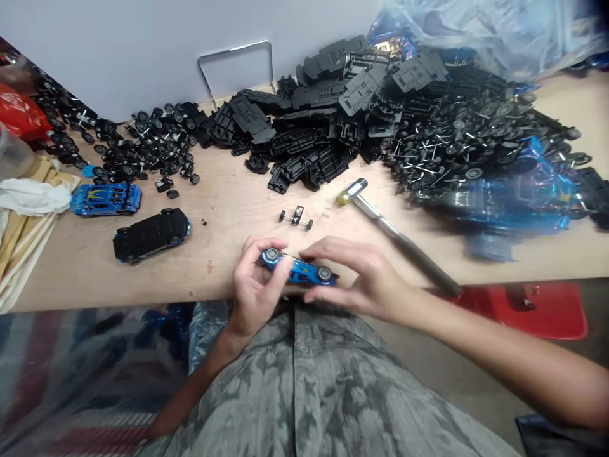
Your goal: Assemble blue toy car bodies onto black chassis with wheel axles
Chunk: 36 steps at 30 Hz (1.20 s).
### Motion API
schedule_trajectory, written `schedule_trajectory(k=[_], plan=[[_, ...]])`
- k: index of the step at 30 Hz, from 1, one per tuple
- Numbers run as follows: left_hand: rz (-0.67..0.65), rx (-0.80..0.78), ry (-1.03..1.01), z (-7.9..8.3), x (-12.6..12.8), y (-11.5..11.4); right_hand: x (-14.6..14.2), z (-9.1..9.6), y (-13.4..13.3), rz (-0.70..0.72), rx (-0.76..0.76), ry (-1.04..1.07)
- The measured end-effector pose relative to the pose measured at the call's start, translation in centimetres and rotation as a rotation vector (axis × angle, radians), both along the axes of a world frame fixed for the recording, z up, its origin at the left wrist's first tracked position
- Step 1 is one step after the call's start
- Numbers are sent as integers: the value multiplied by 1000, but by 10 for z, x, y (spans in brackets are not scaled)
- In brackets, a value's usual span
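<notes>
At the near edge of the table (228,190), just above the person's lap, a blue car (304,271) is held with a side and two wheels showing. The left hand (259,273) pinches one end between thumb and fingers. The right hand (371,273) curves round the other end, fingertips and thumb on opposite sides; whether they press on it, I cannot tell.

Just beyond the car lies an axle (297,217) with a small wheel at each end. Right of it, a hammer (404,242) slants across the wood, head away from the person and handle end near the table's edge. To the left, an upturned car (151,236) shows its black underside, near a second blue car (105,199).

At the upper right, a clear bag (490,38) lies slack, with blue pieces showing through and beside it; how many are inside, I cannot tell. At the left edge, a pale tub (12,152) is cut off, its contents hidden. Below the table at lower left, clear plastic (95,381) covers or holds blue pieces, too blurred to name.

Black bases (323,127) form a loose pile at the back, between two heaps of wheels.
</notes>
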<state>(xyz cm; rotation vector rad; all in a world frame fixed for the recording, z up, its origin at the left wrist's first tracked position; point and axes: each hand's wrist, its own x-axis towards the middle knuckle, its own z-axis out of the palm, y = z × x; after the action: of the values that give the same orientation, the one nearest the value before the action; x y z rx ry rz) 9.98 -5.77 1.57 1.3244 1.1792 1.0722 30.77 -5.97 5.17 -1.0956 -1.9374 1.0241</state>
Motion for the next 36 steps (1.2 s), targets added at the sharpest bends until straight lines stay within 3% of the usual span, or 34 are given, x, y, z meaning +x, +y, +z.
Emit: schedule_trajectory(k=[2,5,9,17,21,26,36], plan=[[0,18,31,0,-2,0,-3,-13,-13,-89,130,48],[-69,4,79,4,-7,3,-8,-25,-18,-141,197,77],[-150,17,120,9,-12,6,-8,-26,-10,-85,234,66],[-125,169,160,4,-9,3,-9,-28,-4,-44,302,62],[-140,79,138,6,-11,6,-7,-30,-1,-31,231,84],[-256,-78,103,13,-16,15,-4,-29,7,38,182,94],[-274,-140,65,11,-21,17,-6,-28,12,85,121,151]])
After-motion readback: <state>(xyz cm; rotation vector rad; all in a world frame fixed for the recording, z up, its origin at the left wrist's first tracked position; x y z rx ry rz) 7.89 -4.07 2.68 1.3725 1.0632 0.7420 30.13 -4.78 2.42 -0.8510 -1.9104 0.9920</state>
